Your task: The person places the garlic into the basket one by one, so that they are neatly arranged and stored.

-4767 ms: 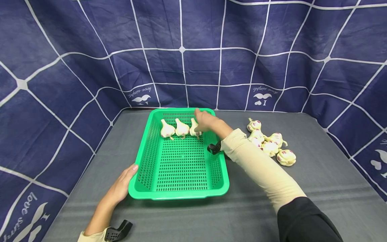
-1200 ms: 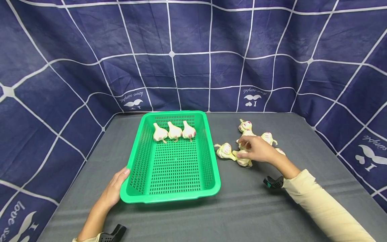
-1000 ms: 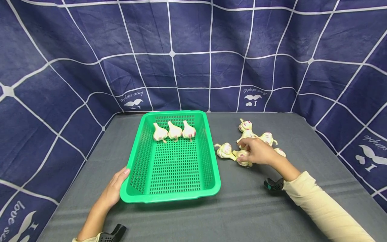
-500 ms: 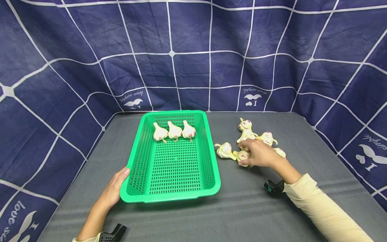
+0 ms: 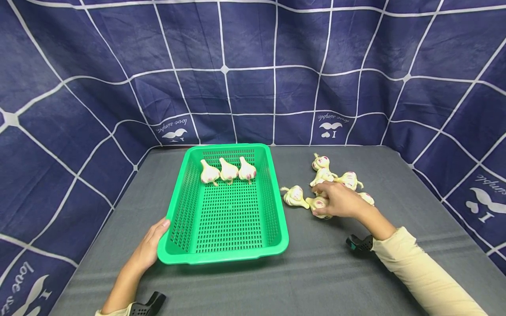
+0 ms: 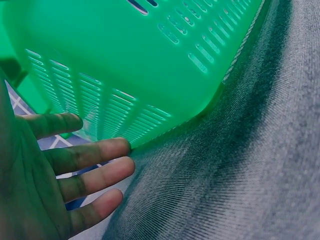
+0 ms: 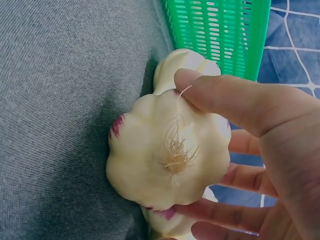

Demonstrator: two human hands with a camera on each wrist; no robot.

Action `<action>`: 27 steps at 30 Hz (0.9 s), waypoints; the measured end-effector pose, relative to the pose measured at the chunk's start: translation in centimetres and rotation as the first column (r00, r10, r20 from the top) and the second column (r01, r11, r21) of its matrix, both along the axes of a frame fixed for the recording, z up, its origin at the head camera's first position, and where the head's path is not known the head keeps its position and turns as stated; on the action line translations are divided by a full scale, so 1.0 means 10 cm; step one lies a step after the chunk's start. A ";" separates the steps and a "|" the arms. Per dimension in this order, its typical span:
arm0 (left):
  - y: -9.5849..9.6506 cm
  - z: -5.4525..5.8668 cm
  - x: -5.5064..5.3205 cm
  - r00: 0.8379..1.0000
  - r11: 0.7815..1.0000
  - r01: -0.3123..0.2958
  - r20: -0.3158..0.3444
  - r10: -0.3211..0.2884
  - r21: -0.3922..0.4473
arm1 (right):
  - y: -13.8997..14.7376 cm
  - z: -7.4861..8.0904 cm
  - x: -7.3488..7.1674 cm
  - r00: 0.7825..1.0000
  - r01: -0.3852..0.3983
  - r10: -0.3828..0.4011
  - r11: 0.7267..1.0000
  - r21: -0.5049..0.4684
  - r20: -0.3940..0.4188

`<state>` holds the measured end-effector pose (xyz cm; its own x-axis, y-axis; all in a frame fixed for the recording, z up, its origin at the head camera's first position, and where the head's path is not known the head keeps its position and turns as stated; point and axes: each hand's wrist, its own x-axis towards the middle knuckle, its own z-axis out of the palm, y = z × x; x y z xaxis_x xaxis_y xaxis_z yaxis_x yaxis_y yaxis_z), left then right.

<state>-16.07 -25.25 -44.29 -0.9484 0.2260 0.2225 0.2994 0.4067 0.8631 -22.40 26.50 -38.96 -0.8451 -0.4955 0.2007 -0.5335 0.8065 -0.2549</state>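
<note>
In the head view, a green plastic basket (image 5: 230, 228) holds three garlic bulbs (image 5: 229, 170) in a row along its far end, stems pointing away. My left hand (image 5: 147, 245) rests at the basket's near left corner. In the left wrist view its fingers (image 6: 95, 175) lie straight by the slotted wall. My right hand (image 5: 341, 200) holds a garlic bulb (image 7: 170, 150) between thumb and fingers, its root tuft facing the wrist camera. Another garlic bulb (image 5: 294, 196) lies just left of it, near the basket's right side.
Several more garlic bulbs lie behind and right of my right hand, among them a far bulb (image 5: 320, 163) and a right-hand bulb (image 5: 350, 180). Grey cloth (image 5: 316, 272) covers the table. A blue curtain (image 5: 253, 87) with white lines stands behind and at the sides.
My right hand has let go of the third bulb in the basket and come right to the pile. Lately its thumb has shifted slightly round the bulb. My left hand stays at the corner.
</note>
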 end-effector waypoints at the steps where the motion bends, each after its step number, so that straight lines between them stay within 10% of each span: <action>1: 0.00 0.00 0.00 1.000 1.000 -0.002 0.005 0.002 0.000 | 0.01 -0.01 0.00 1.000 -0.008 0.008 1.000 -0.011 0.006; 27: 0.00 0.02 0.02 0.996 0.997 -0.056 0.060 0.059 -0.056 | 0.16 0.13 0.07 0.995 -0.060 0.079 0.961 -0.269 0.061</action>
<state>-15.82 -25.25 -44.10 -0.9717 0.1809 0.1522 0.2212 0.4681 0.8556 -21.68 28.06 -37.70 -0.8270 -0.4906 0.2746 -0.5591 0.6658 -0.4941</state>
